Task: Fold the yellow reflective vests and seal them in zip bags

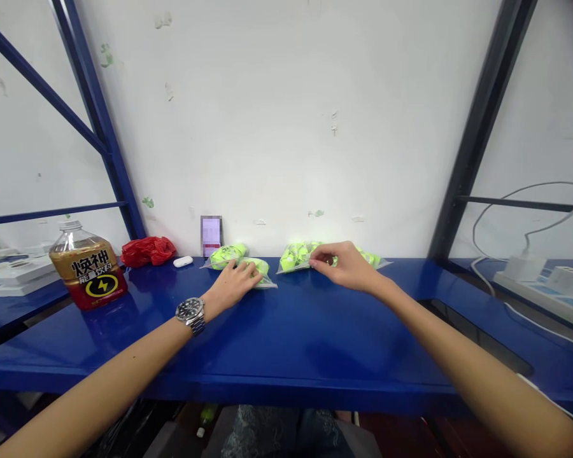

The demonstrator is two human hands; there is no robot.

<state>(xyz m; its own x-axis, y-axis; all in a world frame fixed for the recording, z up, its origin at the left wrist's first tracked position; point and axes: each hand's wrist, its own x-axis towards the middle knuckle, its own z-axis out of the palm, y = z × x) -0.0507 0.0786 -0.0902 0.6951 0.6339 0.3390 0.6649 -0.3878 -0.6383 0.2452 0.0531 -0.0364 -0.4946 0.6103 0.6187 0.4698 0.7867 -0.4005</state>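
Observation:
My left hand [233, 282], with a metal watch [191, 313] on its wrist, lies over a clear plastic bag [260, 268] of neon yellow-green contents. Its fingers are spread and bent a little over the bag's near side. A similar bag [228, 256] sits just behind. Further right, my right hand [342, 265] is closed in a pinch, thumb against forefinger. Those fingertips are in front of another clear bag [293, 256] of patterned neon contents; whether they grip its plastic cannot be made out. More neon bagged material [370, 257] shows behind my right hand, partly hidden.
Left on the blue table [277, 343] stand a large drink bottle [90, 267], a crumpled red plastic bag [148, 251] and a white earbud case [183, 261]. A phone [211, 235] leans on the wall. At right lie a dark flat device [477, 334], a power strip [544, 286] and cables.

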